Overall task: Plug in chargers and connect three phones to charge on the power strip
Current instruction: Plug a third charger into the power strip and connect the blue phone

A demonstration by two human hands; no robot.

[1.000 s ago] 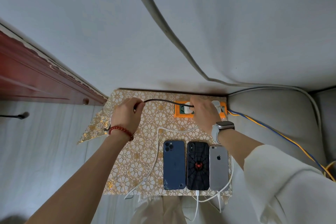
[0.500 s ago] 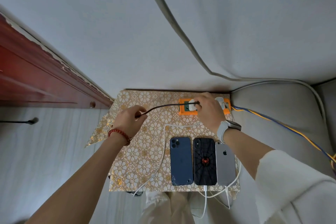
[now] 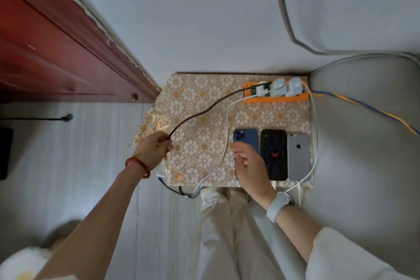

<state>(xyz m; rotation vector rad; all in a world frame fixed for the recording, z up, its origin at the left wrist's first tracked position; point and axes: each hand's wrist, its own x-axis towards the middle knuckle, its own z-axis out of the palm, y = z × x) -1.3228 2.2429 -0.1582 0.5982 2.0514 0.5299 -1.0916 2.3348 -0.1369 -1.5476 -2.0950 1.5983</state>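
The dark braided cable (image 3: 205, 110) arcs from my left hand (image 3: 152, 151), at centre-left of the frame, up to the orange power strip (image 3: 276, 98) at upper right. I see that hand with knuckles up and fingers clenched round the cable's lower end, a red bead bracelet (image 3: 137, 166) on its wrist. The table's cloth (image 3: 200, 143) is glossy, with a gold floral pattern. Right of centre, my right hand (image 3: 251, 166) lies over the blue phone (image 3: 247, 138), its fingers curled around the left edge, grasping it. Next right lie the black phone (image 3: 273, 154) and the smooth grey phone (image 3: 298, 157), flat, side by side. Three white chargers (image 3: 280, 87) sit in the strip.
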